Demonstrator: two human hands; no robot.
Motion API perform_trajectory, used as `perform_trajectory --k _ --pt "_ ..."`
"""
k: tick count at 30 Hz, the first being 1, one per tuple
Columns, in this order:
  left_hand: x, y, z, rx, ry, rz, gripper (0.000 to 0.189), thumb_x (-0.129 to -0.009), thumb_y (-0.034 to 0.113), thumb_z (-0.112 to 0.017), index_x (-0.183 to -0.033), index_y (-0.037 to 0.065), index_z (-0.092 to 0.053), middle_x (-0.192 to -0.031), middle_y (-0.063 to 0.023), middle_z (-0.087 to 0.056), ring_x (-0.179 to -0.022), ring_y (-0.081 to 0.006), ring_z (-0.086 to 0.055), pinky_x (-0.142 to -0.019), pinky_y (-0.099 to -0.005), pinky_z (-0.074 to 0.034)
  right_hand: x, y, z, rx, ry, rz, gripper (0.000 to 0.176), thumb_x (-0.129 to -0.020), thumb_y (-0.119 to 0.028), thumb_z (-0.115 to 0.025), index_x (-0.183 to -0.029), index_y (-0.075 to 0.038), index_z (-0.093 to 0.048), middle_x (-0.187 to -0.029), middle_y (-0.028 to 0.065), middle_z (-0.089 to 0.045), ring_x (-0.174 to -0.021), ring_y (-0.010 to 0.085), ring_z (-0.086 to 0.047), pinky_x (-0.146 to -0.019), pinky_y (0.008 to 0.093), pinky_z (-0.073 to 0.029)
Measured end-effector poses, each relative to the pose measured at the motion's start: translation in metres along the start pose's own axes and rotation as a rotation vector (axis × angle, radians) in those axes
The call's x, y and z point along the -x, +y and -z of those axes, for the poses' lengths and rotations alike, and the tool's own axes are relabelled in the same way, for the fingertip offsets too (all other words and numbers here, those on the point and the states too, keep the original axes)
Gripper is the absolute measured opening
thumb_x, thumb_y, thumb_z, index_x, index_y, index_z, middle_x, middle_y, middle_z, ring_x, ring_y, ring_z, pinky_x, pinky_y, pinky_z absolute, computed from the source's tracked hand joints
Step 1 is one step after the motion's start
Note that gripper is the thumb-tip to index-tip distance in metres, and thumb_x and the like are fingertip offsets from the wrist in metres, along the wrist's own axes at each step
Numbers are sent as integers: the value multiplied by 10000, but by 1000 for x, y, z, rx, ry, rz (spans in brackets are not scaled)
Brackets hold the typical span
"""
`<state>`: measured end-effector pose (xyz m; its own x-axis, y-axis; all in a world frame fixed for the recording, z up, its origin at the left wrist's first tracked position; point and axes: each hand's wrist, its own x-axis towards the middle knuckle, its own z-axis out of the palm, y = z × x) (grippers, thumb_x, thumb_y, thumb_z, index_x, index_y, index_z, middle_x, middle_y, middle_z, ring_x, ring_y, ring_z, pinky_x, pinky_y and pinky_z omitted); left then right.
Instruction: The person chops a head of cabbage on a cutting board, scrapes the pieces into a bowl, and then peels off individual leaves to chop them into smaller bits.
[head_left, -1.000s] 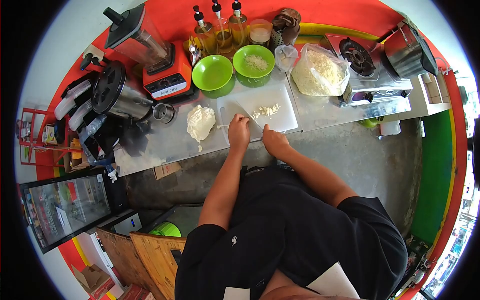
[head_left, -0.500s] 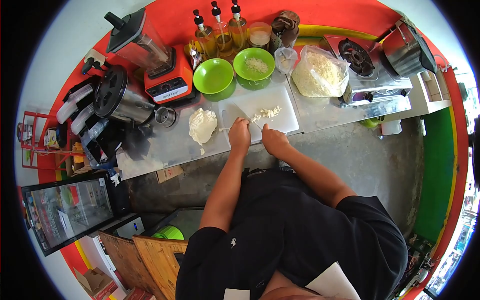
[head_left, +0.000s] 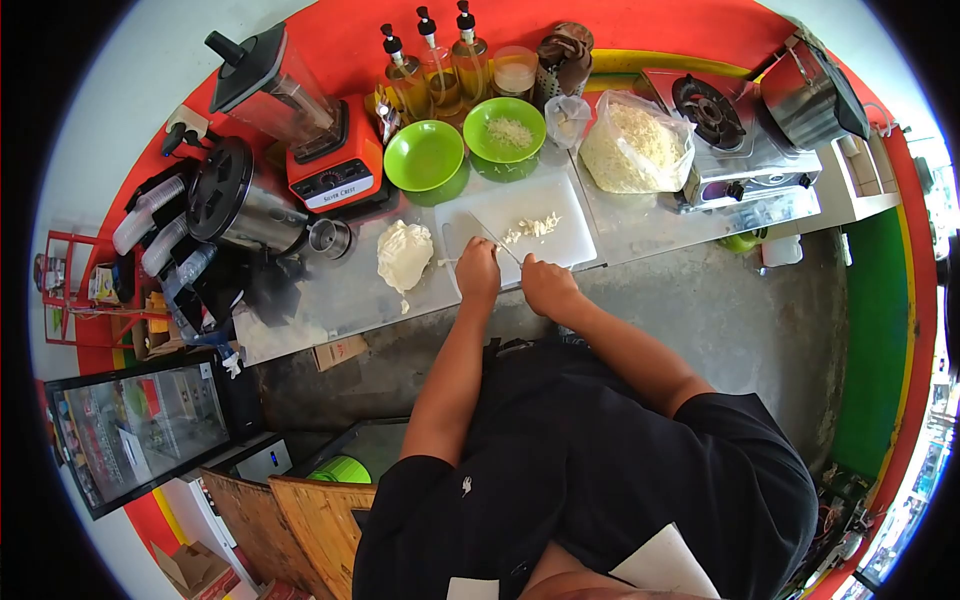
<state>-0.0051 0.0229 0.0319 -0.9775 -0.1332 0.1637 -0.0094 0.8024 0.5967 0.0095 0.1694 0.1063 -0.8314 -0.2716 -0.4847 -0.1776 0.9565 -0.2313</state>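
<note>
My right hand [head_left: 548,286] is wrapped round the handle of a knife [head_left: 494,236], whose blade points up and left over the white cutting board [head_left: 575,215]. Closed fingers of my left hand [head_left: 478,268] are beside the blade at the board's near edge; what they hold is hidden. Pale chopped pieces [head_left: 533,227] lie on the board right of the blade. To the left, a pale lump [head_left: 404,255] rests on the metal counter [head_left: 340,290]. Behind the board are one green bowl [head_left: 425,160] and a second green bowl [head_left: 489,145] containing pale shreds.
A bag of pale shreds [head_left: 635,150] sits at the back right, beside a gas stove [head_left: 745,165] with a pot [head_left: 815,100]. Pump bottles [head_left: 441,80] line the back. At left are a red blender [head_left: 335,178] and a steel container [head_left: 250,210].
The whole view has shifted very slightly. Both hands and the knife keep nearly the same place over the board.
</note>
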Motion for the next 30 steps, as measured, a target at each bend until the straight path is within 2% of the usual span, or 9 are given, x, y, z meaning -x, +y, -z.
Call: perform_trajectory --k 2,6,9,14,16,21,23,27,30 --pt "0 0 1 -20 -73 14 106 -880 77 -622 -889 46 -724 -1045 -88 -683 -950 -317 -675 -804 -424 -548 -6 5 -20 -48 0 -23 243 -937 -117 -605 -1102 12 -481 -992 230 -724 -969 361 -730 -819 447 -585" --pt "1 1 1 -1 -31 6 100 -883 75 -623 -895 41 -715 -1038 -90 -681 -945 -318 -674 -799 -423 -548 -11 11 -19 -33 13 8 242 -922 -100 -614 -1097 18 -495 -994 237 -722 -975 362 -728 -820 445 -584" --pt "4 1 5 -27 -65 27 103 -888 80 -618 -901 38 -711 -1031 -90 -679 -936 -320 -672 -797 -426 -547 -2 2 10 6 -1 11 255 -918 -100 -617 -1099 14 -478 -979 238 -724 -958 360 -732 -819 446 -584" --pt "5 -1 0 29 11 -1 83 -880 73 -627 -885 36 -701 -1014 -88 -675 -905 -322 -671 -785 -425 -547 -10 11 -28 -25 24 -14 282 -884 -91 -657 -1092 12 -497 -966 228 -725 -944 351 -736 -806 435 -587" --pt "6 0 1 24 5 -3 85 -882 73 -625 -887 36 -702 -1014 -88 -675 -903 -322 -672 -785 -423 -548 -9 10 -21 -64 25 -42 290 -867 -86 -672 -1085 13 -509 -962 224 -725 -942 346 -737 -799 431 -589" --pt "7 0 1 29 17 6 67 -854 49 -641 -863 23 -703 -977 -107 -685 -880 -348 -667 -772 -432 -539 1 3 5 59 32 46 260 -899 -106 -641 -1080 10 -494 -937 220 -732 -902 341 -746 -775 424 -595" --pt "7 -4 -2 -6 -7 -11 91 -885 75 -619 -888 41 -703 -1019 -75 -675 -895 -317 -674 -784 -421 -549 -1 2 -10 41 31 32 261 -903 -110 -638 -1083 16 -498 -939 220 -732 -909 342 -745 -777 423 -595" --pt "7 -1 -1 29 55 -46 81 -880 68 -623 -881 41 -699 -1013 -70 -674 -887 -316 -674 -781 -418 -549 -6 6 -19 -82 45 2 268 -890 -99 -646 -1078 34 -507 -945 224 -730 -927 344 -742 -788 418 -595" --pt "7 1 2 27 19 -24 71 -852 57 -640 -858 9 -692 -984 -118 -685 -877 -352 -662 -769 -437 -533 -3 1 1 20 13 27 259 -897 -87 -632 -1080 28 -490 -946 227 -731 -921 348 -742 -788 420 -595"
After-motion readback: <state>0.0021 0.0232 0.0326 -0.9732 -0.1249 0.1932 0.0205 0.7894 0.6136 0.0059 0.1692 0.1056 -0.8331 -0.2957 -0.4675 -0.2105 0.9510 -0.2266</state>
